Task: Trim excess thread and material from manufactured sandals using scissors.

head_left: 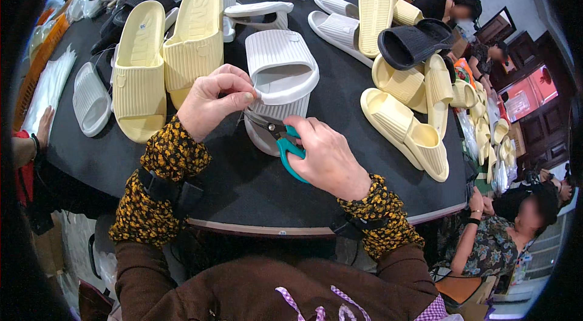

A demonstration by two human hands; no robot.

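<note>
A white slide slipper (283,57) with a ribbed strap lies on the black table before me, its open toe facing me. Beneath its near edge is another pale grey-white slipper (262,134), partly covered. My left hand (212,102) is closed in a pinch at the left edge of the upper slipper; whatever is between thumb and forefinger is too small to make out. Just right of it, my right hand (325,154) grips scissors (288,152) with teal handles. The scissors' dark blades point up and left toward the slipper's near edge.
Two large cream slippers (139,72) stand left of my work, beside a small grey slipper (92,99). A pile of cream slippers (395,133) with a black one (410,43) lies right. Plastic bags (51,90) line the left edge. A co-worker's hand (46,127) rests there.
</note>
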